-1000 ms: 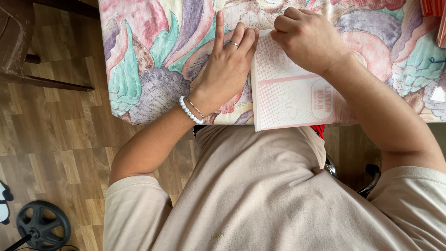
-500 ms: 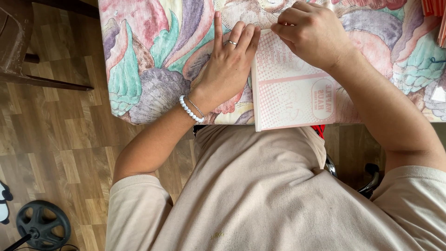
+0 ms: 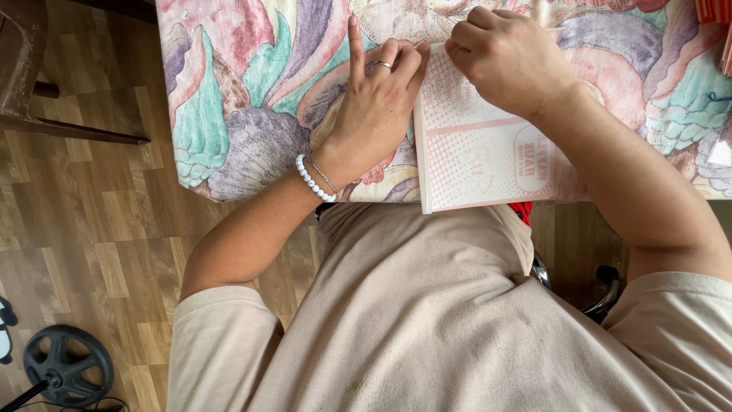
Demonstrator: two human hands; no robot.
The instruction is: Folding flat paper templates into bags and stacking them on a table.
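A pink-and-white printed sheet of paper (image 3: 488, 156) lies flat on a table with a flowery cloth (image 3: 252, 99), its near edge hanging just past the table's edge. My left hand (image 3: 377, 99), with a ring and a white bead bracelet, lies flat on the cloth, fingers pressed against the sheet's left edge, index finger pointing away. My right hand (image 3: 511, 57) is curled into a loose fist on the sheet's far corner, fingertips pinching at its top edge. What the fingertips grip is partly hidden.
A dark wooden chair (image 3: 38, 84) stands at the left on the wood floor. A black wheel-shaped object (image 3: 69, 366) lies at the lower left. Orange-red things (image 3: 717, 11) show at the table's far right corner. My lap fills the foreground.
My right hand has shifted a little toward the sheet's far edge. My left hand stays pressed beside the sheet, hardly moved.
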